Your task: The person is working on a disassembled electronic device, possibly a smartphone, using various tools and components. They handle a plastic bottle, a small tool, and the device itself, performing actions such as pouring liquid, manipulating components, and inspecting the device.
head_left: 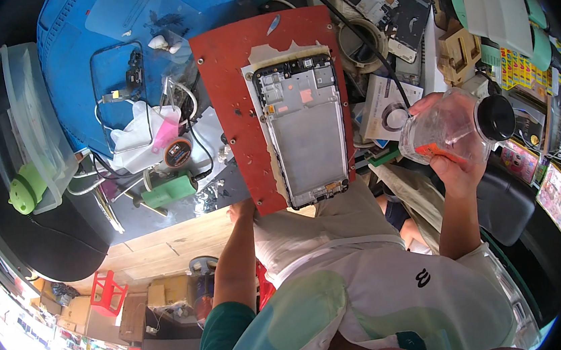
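Note:
My right hand [454,168] is wrapped round a clear squarish plastic bottle [448,125] with a black cap [495,118] and a red-orange label. The bottle is tipped sideways, cap to the right. In the middle lies a red board [230,105], with a phone's metal mid-frame [305,149] on its worn, pale patch. The frame has a black rim and a bare grey panel. My left hand [242,210] is at the board's lower left edge, its fingers mostly hidden there.
A blue mat [71,73] at the far left bears cables and small parts. Nearer are a green-handled tool [168,190] and a solder-like round reel [178,152]. Phone parts [407,21], a white box [385,107] and a beige holder [458,53] crowd the right. A clear bin [35,117] stands left.

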The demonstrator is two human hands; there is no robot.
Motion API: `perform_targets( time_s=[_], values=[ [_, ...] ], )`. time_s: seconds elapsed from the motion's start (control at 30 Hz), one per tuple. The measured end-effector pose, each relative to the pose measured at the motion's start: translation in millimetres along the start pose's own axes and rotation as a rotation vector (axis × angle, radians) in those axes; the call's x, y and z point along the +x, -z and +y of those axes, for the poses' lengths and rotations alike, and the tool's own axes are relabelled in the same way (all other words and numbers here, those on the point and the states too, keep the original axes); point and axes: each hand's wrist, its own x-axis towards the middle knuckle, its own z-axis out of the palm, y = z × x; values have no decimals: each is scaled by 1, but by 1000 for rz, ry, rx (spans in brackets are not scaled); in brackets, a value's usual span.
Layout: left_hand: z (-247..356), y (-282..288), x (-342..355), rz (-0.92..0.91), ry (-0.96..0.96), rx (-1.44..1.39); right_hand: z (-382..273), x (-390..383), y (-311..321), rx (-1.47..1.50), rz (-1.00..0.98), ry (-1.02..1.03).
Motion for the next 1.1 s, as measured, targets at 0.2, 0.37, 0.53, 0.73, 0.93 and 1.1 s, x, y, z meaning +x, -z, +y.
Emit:
perform_targets(
  time_s=[0.2, 0.37, 0.53, 0.73, 0.93, 1.1],
  values=[
    [12, -2, 5, 19, -17, 15, 4, -2, -1, 11, 25, -8],
    [9, -3, 6, 29, -22, 15, 8, -1, -2, 47, 35, -14],
    [9, -5, 7, 39, -36, 23, 10, -1, -3, 64, 43, -34],
    [4, -4, 10, 48, -55, 32, 12, 1, -3, 67, 31, -42],
    [-5, -6, 11, 56, -70, 32, 11, 4, -5, 58, 24, -34],
    [15, -12, 13, 63, -83, 28, 2, 6, -5, -79, -21, 20]
  ],
)
